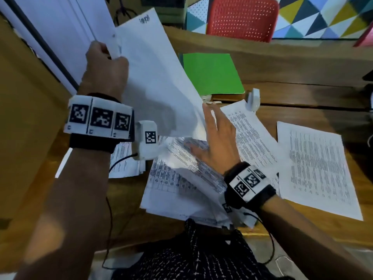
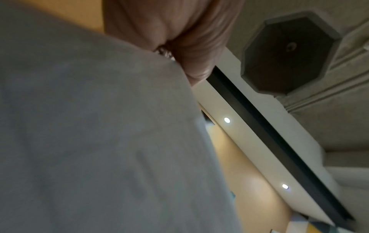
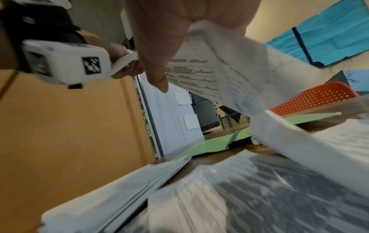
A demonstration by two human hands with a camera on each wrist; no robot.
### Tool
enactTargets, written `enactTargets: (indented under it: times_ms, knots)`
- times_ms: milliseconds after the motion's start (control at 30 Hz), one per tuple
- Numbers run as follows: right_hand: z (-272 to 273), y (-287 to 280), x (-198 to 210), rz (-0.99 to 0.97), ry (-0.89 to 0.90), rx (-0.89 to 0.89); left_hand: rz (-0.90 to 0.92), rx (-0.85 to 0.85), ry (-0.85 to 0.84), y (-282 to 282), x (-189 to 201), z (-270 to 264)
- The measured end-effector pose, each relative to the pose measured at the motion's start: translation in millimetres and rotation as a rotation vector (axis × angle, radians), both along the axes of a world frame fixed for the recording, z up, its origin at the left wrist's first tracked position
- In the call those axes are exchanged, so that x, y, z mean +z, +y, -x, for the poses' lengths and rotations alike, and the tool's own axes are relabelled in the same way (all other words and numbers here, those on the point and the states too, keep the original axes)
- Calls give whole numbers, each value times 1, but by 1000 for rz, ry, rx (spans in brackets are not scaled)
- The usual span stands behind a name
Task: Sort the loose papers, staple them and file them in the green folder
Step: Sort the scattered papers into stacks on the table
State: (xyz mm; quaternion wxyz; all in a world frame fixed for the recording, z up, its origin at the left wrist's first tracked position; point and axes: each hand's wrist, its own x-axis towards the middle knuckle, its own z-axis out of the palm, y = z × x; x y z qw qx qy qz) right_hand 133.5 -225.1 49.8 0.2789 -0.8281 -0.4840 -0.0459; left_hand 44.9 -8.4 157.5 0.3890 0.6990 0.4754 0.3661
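Observation:
My left hand (image 1: 107, 65) is raised at the left and grips the stapled top corner of a set of white sheets (image 1: 159, 81), which hangs tilted above the table. The left wrist view shows curled fingers (image 2: 189, 39) on that paper (image 2: 79, 126). My right hand (image 1: 218, 138) is flat, fingers straight, against the set's lower right edge, above a messy pile of printed pages (image 1: 181, 178). In the right wrist view the lifted pages (image 3: 215, 66) run past the thumb (image 3: 157, 67). The green folder (image 1: 212, 73) lies shut behind the lifted set, its edge (image 3: 209, 145) low on the table.
A white stapler (image 1: 253, 100) stands right of the folder. Printed sheets lie at the right (image 1: 316, 168), in the middle (image 1: 252, 134) and under my left wrist (image 1: 123, 162). A red chair (image 1: 242, 17) stands beyond the wooden table (image 1: 302, 93).

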Motion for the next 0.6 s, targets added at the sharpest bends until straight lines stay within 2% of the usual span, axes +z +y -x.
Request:
enactTargets:
  times_ms: [100,167,233,300,367,433,500,567,600]
  knots:
    - [-8,15,12,-50,-1,-19,177,-19,46,-2,-6,-2]
    - [-17,15,21,-130,-20,-57,328,-39,-58,-8,-4,-4]
    - [-26,13,26,-184,61,-137,436,-143,-186,-25,2,-7]
    - [-33,10,30,-231,159,-169,560,-252,-388,-36,-1,-14]
    - [-40,6,35,-319,297,-196,577,-336,-458,-41,1,-19]
    - [-46,-1,43,-416,567,-238,610,-377,-419,-43,-5,-24]
    - [-52,-13,43,-505,836,-267,640,-339,-374,-46,-20,-29]
    - [-59,-25,36,-502,966,-260,728,-327,-400,-51,-49,-34]
    - [-63,-30,28,-460,997,-253,757,-331,-338,-55,-63,-34]
